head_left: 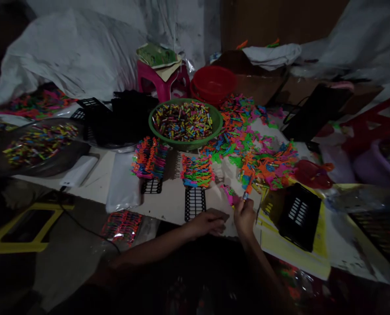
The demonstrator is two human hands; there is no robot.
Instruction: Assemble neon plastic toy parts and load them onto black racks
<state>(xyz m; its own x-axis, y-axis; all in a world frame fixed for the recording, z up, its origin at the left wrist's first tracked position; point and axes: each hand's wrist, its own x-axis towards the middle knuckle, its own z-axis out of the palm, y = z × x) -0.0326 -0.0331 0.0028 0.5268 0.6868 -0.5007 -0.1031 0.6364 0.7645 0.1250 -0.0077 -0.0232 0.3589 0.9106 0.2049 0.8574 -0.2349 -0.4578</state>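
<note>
My right hand [245, 215] is closed on an orange toy piece [249, 186] with a small blue and white part at its lower end. Just left of that hand lies a pink piece [229, 194]. Near the table's front edge rests my left hand [208, 224], its fingers bent and blurred; whether they hold anything is hidden. Beyond it is a black slotted rack [195, 203], with a row of colourful pieces [197, 170] across its far part. A second row of pieces [149, 158] lies to the left on another black rack [152, 186].
A green basin [185, 145] holds many small coloured pieces. Loose toys [244, 135] are heaped right of it. Clear bags [124, 181] and a white power bank [79, 171] lie left; a black tray [300, 216] sits on yellow sheets [295, 258] at right.
</note>
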